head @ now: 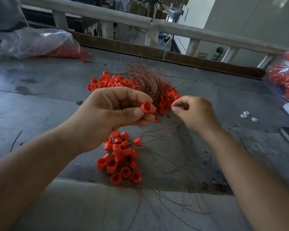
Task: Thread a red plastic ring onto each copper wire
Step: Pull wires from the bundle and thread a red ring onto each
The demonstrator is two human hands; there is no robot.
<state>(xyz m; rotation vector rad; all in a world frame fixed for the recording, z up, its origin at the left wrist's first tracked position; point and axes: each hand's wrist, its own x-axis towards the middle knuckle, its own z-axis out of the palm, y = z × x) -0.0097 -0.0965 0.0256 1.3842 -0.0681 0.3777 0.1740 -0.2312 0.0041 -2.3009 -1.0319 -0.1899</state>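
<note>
Head view looks down on a grey, stained worktop (40,97), bordered at its far edge by a cardboard strip (173,57) and a white railing (140,22). At far left lies a clear plastic bag (35,42) with red parts inside. The left hand (110,114) keeps a narrow grip, pinching one red ring (146,107) between thumb and fingers. Behind it a copper wire bundle (143,80) rests on a heap of rings (103,82); nearer the camera, a near cluster of rings (120,157) has thin wires fanning rightward. The right hand (195,112) pinches a small red piece (172,106), too small to identify. Further right lie white clips (244,114) and a second bag (287,77) of red parts
</note>
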